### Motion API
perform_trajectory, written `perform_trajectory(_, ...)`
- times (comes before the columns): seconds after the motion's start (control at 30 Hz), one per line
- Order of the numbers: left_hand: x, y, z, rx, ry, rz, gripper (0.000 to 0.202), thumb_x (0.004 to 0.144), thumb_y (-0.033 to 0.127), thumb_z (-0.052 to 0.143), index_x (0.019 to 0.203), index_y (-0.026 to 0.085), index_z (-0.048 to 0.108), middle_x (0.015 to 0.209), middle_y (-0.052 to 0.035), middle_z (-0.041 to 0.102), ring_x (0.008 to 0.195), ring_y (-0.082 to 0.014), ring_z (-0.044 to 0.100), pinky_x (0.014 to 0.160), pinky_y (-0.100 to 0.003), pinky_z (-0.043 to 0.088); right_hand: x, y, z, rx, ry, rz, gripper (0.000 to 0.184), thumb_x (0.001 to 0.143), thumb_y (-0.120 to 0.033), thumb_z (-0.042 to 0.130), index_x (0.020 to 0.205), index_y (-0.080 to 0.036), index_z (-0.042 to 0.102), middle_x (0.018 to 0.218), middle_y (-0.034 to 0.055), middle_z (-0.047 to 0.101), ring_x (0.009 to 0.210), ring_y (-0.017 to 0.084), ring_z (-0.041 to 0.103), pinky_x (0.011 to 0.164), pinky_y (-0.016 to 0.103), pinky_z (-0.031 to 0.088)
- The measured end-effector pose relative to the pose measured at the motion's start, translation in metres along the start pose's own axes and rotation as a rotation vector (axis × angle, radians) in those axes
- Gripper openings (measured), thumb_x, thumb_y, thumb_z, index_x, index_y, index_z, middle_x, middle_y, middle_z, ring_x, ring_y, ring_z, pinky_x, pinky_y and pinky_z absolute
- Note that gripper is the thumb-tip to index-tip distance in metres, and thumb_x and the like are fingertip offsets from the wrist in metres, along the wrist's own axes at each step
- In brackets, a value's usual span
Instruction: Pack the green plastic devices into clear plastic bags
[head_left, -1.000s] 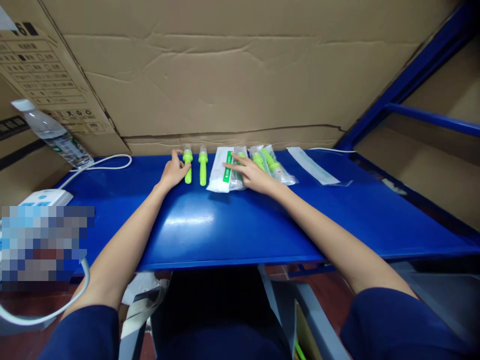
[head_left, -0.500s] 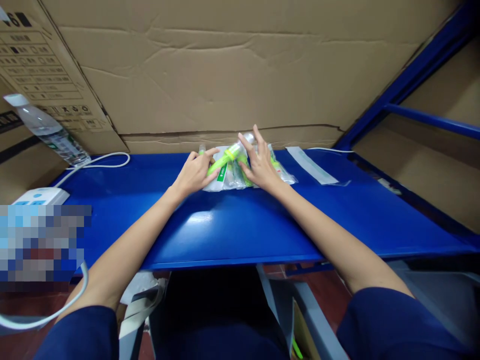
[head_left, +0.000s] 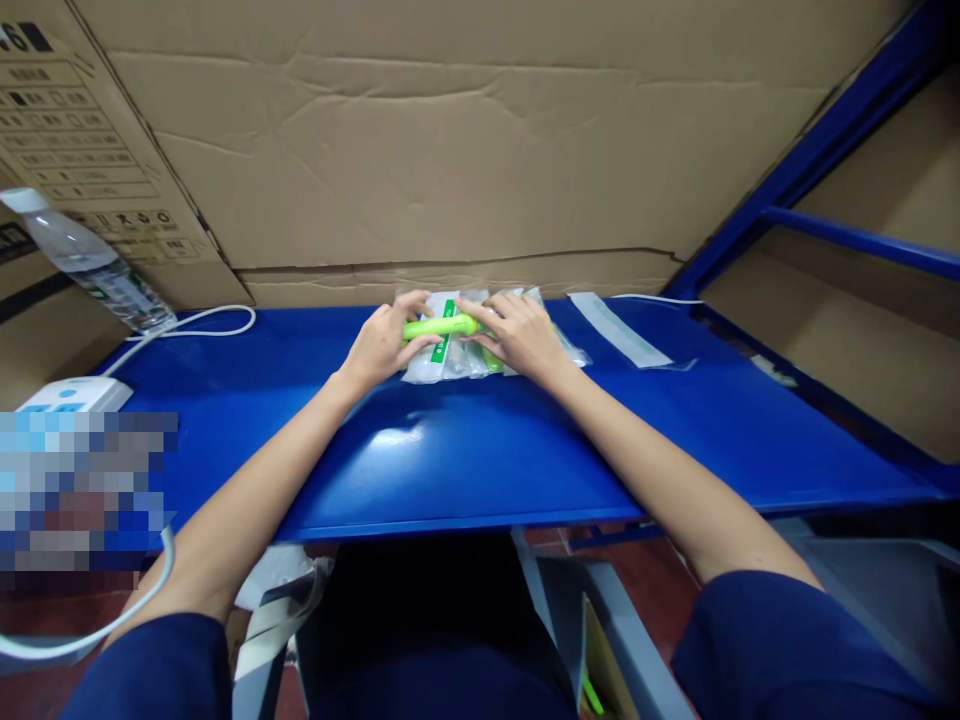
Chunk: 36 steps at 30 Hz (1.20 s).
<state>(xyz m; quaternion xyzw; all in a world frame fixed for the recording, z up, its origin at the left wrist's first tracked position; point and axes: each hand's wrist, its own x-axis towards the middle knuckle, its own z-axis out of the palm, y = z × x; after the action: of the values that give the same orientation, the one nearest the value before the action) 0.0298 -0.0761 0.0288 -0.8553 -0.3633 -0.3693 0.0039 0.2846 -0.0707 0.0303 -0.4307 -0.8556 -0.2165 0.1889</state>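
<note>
A bright yellow-green stick (head_left: 441,327) lies level between my two hands, above the back part of the blue table. My left hand (head_left: 379,342) is closed round its left end, thumb below and fingers above. At the other end, my right hand (head_left: 531,335) wraps the stick, and its fingers hide the clear tip. Under the stick and my hands lie several clear plastic packets (head_left: 424,372) with green-and-white labels. More yellow-green parts show through the plastic beneath my right hand.
Right of the packets lies a pale flat strip (head_left: 624,330). A water bottle (head_left: 94,265) leans at the back left, near a white cable and a power strip (head_left: 82,395). Cardboard (head_left: 450,160) walls the back, and a blue metal frame (head_left: 862,240) stands right.
The stick has turned from slanting up to the right to nearly level. My right hand has come down and its raised fingers have closed over the clear end. My left hand stays on the other end.
</note>
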Motion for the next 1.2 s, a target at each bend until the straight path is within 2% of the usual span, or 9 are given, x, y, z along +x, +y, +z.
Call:
perform_trajectory(0.1, 0.003, -0.001, 0.0, -0.125, 0.057, -0.178, 0.063, 0.104, 0.061, 0.022, 0.152, 0.02, 0.021, 0.145, -0.0183, 0.056, 0.122, -0.0214, 0.063, 0.103, -0.038, 0.048, -0.001, 0.007, -0.004, 0.016, 0.067, 0.12, 0.052, 0.101, -0.048, 0.048, 0.147, -0.025, 0.054, 0.115, 0.0142, 0.066, 0.105, 0.032, 0.058, 0.089, 0.044, 0.046)
perform_trajectory(0.2, 0.003, -0.001, 0.0, -0.131, -0.117, -0.279, 0.062, 0.105, 0.055, 0.014, 0.153, 0.019, 0.025, 0.15, -0.0197, 0.053, 0.14, -0.0257, 0.052, 0.113, -0.045, 0.04, -0.002, 0.017, -0.006, 0.063, 0.12, 0.29, 0.053, 0.101, -0.05, 0.045, 0.143, -0.02, 0.055, 0.116, 0.0149, 0.067, 0.103, 0.032, 0.062, 0.084, 0.041, 0.049)
perform_trajectory(0.4, -0.001, 0.009, -0.003, 0.026, -0.574, -0.182, 0.101, 0.084, 0.073, 0.057, 0.161, 0.019, 0.02, 0.164, -0.0206, 0.035, 0.148, -0.0416, 0.039, 0.12, -0.059, 0.022, -0.005, 0.032, -0.002, 0.143, 0.138, 0.51, 0.059, 0.098, -0.06, 0.043, 0.138, -0.019, 0.057, 0.121, 0.0146, 0.071, 0.097, 0.033, 0.068, 0.076, 0.041, 0.052)
perform_trajectory(0.47, 0.0, 0.017, -0.008, 0.05, -0.657, -0.15, 0.12, 0.071, 0.073, 0.072, 0.163, 0.021, 0.015, 0.165, -0.0212, 0.032, 0.149, -0.044, 0.035, 0.12, -0.058, 0.022, -0.006, 0.036, 0.001, 0.154, 0.117, 0.545, 0.06, 0.098, -0.061, 0.043, 0.138, -0.018, 0.057, 0.118, 0.0151, 0.073, 0.097, 0.034, 0.069, 0.076, 0.042, 0.052)
perform_trajectory(0.6, 0.003, 0.035, -0.018, 0.044, -0.719, -0.111, 0.116, 0.072, 0.066, 0.075, 0.163, 0.026, 0.016, 0.164, -0.0179, 0.035, 0.149, -0.0416, 0.036, 0.121, -0.057, 0.022, -0.006, 0.042, 0.002, 0.168, 0.12, 0.567, 0.061, 0.097, -0.062, 0.043, 0.138, -0.019, 0.057, 0.115, 0.0147, 0.075, 0.096, 0.034, 0.07, 0.077, 0.042, 0.052)
perform_trajectory(0.83, 0.017, 0.038, 0.003, -0.01, -0.547, -0.183, 0.092, 0.084, 0.062, 0.062, 0.156, 0.017, 0.028, 0.153, -0.0221, 0.049, 0.141, -0.0369, 0.049, 0.113, -0.048, 0.042, -0.006, 0.043, 0.001, 0.188, 0.151, 0.548, 0.061, 0.098, -0.063, 0.041, 0.137, -0.018, 0.057, 0.113, 0.0148, 0.075, 0.095, 0.034, 0.071, 0.075, 0.04, 0.052)
perform_trajectory(0.97, 0.024, 0.029, 0.012, -0.05, -0.527, -0.158, 0.083, 0.077, 0.031, 0.065, 0.15, 0.012, 0.031, 0.144, -0.0217, 0.055, 0.131, -0.0313, 0.059, 0.107, -0.041, 0.049, -0.006, 0.041, -0.001, 0.18, 0.165, 0.524, 0.059, 0.097, -0.062, 0.043, 0.135, -0.02, 0.058, 0.112, 0.0135, 0.076, 0.096, 0.035, 0.072, 0.073, 0.038, 0.051)
perform_trajectory(1.07, 0.026, 0.018, 0.0, -0.071, -0.455, -0.188, 0.072, 0.076, 0.015, 0.052, 0.146, 0.011, 0.036, 0.135, -0.0181, 0.063, 0.121, -0.0283, 0.065, 0.103, -0.041, 0.051, -0.006, 0.041, -0.003, 0.184, 0.175, 0.491, 0.055, 0.098, -0.059, 0.046, 0.135, -0.021, 0.058, 0.116, 0.0117, 0.075, 0.099, 0.033, 0.072, 0.074, 0.037, 0.051)
perform_trajectory(1.2, 0.028, -0.009, -0.031, -0.215, -0.333, -0.356, 0.071, 0.075, 0.016, 0.051, 0.144, 0.018, 0.04, 0.128, -0.0132, 0.068, 0.102, -0.0249, 0.071, 0.087, -0.039, 0.058, -0.007, 0.041, -0.009, 0.206, 0.165, 0.406, 0.05, 0.098, -0.054, 0.051, 0.136, -0.022, 0.059, 0.122, 0.0104, 0.074, 0.106, 0.031, 0.071, 0.079, 0.037, 0.053)
